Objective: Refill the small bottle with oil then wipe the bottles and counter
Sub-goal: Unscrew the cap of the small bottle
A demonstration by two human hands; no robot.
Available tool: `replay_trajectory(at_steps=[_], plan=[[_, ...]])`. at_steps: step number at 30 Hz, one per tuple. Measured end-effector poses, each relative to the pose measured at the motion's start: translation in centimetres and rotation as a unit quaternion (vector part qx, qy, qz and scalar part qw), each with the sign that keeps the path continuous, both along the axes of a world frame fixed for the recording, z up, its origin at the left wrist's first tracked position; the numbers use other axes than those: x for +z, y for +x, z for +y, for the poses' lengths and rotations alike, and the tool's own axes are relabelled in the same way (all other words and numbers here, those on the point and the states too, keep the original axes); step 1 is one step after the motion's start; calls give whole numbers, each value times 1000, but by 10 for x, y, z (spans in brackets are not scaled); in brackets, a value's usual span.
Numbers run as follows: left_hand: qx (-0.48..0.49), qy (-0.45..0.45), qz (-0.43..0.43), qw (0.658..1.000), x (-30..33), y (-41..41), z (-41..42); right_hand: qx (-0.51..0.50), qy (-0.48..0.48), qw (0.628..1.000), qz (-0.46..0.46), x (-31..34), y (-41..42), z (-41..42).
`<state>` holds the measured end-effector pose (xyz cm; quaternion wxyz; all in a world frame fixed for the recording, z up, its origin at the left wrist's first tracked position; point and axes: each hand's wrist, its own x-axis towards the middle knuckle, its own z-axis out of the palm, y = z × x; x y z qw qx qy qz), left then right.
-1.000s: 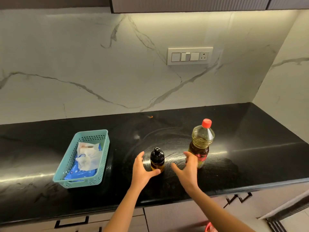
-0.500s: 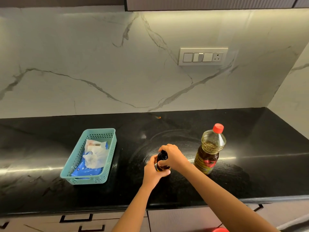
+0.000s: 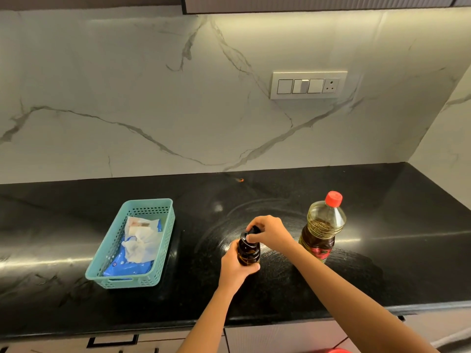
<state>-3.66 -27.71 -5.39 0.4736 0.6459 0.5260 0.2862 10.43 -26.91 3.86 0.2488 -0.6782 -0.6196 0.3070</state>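
Small dark bottle (image 3: pixel 248 250) stands near the middle of the black surface (image 3: pixel 382 276), closer to the front edge than to the wall. Left hand (image 3: pixel 235 268) grasps its body; right hand (image 3: pixel 270 231) has its fingers (image 3: pixel 254 222) curled round the black cap (image 3: pixel 251 231). Large oil bottle (image 3: pixel 322 228) with a red cap stands just right of it, apart. Teal basket (image 3: pixel 102 272) of wipes sits well left, with bare surface between.
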Motion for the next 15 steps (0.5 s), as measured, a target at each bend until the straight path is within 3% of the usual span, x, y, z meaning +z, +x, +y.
replay_trajectory(at_steps=[2,4,6,8,10,12,15], plan=[[-2,2,1,1000,0,0,1,-42,-15,997,68,-3,5,0],[2,10,8,1000,0,0,2,-98,-42,969,223,-5,10,0],[5,21,11,1000,-1,0,3,-159,-59,890,424,-7,12,0],[5,28,15,999,-4,0,5,-217,-57,811,540,-13,13,1],[6,34,20,999,-6,-1,7,-269,-46,782,561,-27,14,4],[10,37,23,999,-8,-1,10,-314,-42,781,538,-42,13,6],[28,38,28,998,-7,-4,14,-361,-47,829,424,-65,15,6]])
